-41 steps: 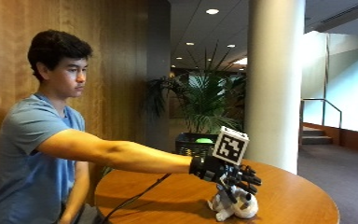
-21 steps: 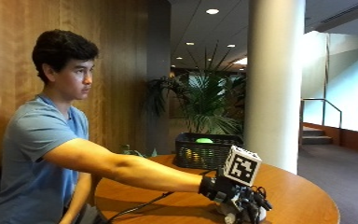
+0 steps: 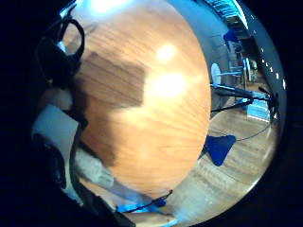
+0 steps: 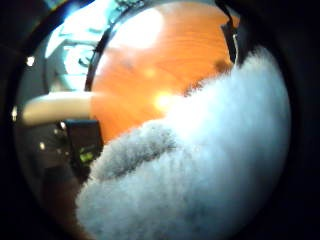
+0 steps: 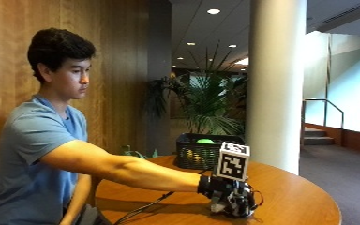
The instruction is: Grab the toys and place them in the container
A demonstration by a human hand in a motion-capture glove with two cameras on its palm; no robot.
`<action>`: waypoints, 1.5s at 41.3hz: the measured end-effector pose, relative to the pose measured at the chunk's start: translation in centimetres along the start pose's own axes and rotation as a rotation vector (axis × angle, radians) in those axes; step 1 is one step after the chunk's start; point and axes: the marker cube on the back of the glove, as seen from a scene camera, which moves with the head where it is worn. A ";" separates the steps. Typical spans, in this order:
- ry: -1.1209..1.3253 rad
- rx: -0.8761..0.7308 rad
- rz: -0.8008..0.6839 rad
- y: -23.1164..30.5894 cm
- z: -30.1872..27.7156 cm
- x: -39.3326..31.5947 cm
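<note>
Gloved right hand (image 5: 230,199) low on round wooden table (image 5: 292,197), fingers curled around fluffy white plush toy (image 4: 200,165); black woven basket (image 5: 202,152) behind.

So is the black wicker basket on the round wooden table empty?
No. The black wicker basket stands upright with a green ball showing above its rim; anything else inside is hidden.

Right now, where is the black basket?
In the outside view, the black basket sits at the round table's far edge, behind the gloved hand, before the potted palm.
</note>
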 end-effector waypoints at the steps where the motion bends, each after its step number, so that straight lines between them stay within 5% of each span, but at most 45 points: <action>1: 0.013 0.009 -0.002 0.2 -0.1 -0.2; 19: 0.163 0.191 -0.084 5.8 -11.6 -4.3; 29: 0.034 0.259 -0.153 10.7 -19.3 -12.3; 34: 0.050 0.315 -0.305 13.9 -22.1 -18.2; 39: -0.048 0.321 -0.202 16.1 -23.9 -25.3; 49: 0.055 0.340 -0.571 19.9 -23.4 -37.8; 62: -0.037 0.136 -0.559 19.3 -17.1 -41.5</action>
